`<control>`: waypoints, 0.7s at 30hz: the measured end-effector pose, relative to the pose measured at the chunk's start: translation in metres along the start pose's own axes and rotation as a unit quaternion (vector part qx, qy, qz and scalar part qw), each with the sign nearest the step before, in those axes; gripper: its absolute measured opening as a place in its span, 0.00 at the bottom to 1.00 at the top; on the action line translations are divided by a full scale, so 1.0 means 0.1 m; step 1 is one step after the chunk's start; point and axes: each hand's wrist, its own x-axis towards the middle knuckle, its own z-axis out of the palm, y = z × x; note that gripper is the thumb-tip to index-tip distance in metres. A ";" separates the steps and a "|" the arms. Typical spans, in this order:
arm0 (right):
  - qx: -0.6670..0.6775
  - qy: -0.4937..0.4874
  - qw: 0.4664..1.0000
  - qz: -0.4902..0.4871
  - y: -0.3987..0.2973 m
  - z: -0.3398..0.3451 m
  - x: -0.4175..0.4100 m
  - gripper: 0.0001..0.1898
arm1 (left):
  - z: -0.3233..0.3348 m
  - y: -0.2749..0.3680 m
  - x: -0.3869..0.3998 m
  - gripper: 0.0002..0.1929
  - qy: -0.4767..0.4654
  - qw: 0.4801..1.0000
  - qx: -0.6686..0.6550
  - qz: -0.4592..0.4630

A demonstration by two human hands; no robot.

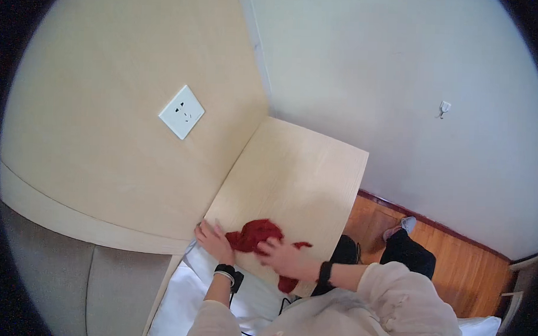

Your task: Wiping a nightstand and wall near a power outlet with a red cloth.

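Note:
A crumpled red cloth (260,233) lies on the near end of a pale wooden bedside tabletop (295,182), and part of it hangs over the near edge. My right hand (281,257) rests over the cloth with bent fingers; it is slightly blurred, and whether it grips the fabric does not show. At the tabletop's near left corner is my left hand (214,241), its fingers spread a little against the edge beside the wooden panel. The cloth's left end comes up close to that hand. Both wrists wear dark bands.
A white wall socket (182,112) is set in the wooden panel on the left. Below it is a grey padded headboard (127,274). White bedding (180,298) lies beneath my left arm, with black cables near it. A small white hook (444,107) is on the wall, above wooden flooring (461,272).

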 end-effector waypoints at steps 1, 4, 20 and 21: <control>-0.008 0.026 1.000 0.012 0.22 -0.04 -0.06 0.19 | 0.00 0.03 -0.01 0.24 0.002 1.000 -0.001 0.002; -0.056 0.069 0.989 0.120 0.97 -0.46 -0.09 0.17 | -0.05 0.02 -0.03 0.25 -0.004 1.000 0.003 -0.005; -0.189 0.035 0.921 0.337 1.84 -0.48 1.45 0.36 | -0.14 0.06 0.00 0.27 -0.040 0.998 0.036 -0.016; -0.182 0.035 0.931 0.313 1.70 -0.40 1.56 0.33 | -0.11 0.05 0.00 0.27 -0.035 0.999 0.034 -0.011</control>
